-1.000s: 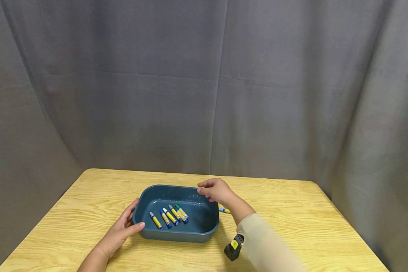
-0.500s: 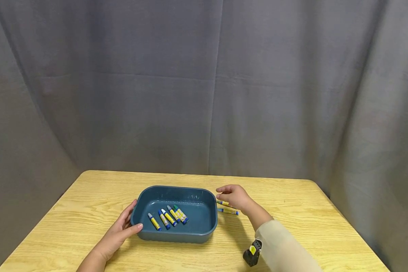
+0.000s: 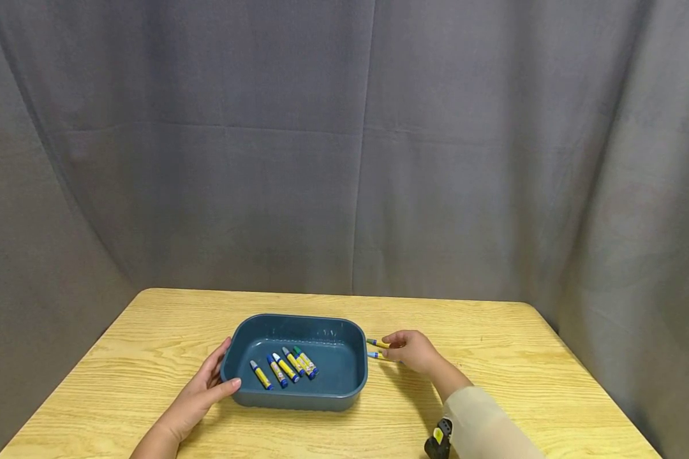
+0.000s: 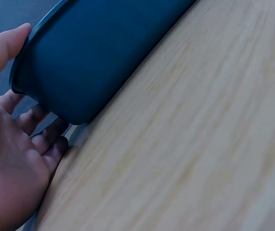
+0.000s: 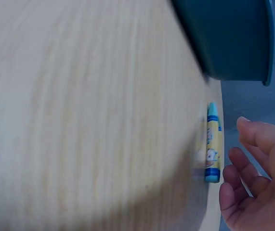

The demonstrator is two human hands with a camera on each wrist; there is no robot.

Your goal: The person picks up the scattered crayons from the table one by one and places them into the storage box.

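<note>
A dark teal plastic basin (image 3: pixel 298 400) stands on the table with several yellow-wrapped crayons (image 3: pixel 285 368) lying in it. My left hand (image 3: pixel 198 395) grips its left end, thumb at the front corner and fingers along the side wall. In the left wrist view, the thumb tip meets the basin rim (image 4: pixel 36 36). My right hand (image 3: pixel 414 352) hovers over two crayons on the table right of the basin, fingers loosely bent. The right wrist view shows a light-blue crayon (image 5: pixel 213 144) beside the fingers, thumb and fingers apart. A second crayon (image 3: pixel 377 343), dark-tipped, is partly covered by the hand.
The wooden table (image 3: pixel 494 370) has its far edge behind the basin. A grey curtain (image 3: pixel 344 159) hangs behind and at both sides. A black device (image 3: pixel 438 440) is strapped at the right wrist.
My right hand has moved from the basin's far right corner rightward and down to the crayons on the table. The left hand has stayed on the basin.
</note>
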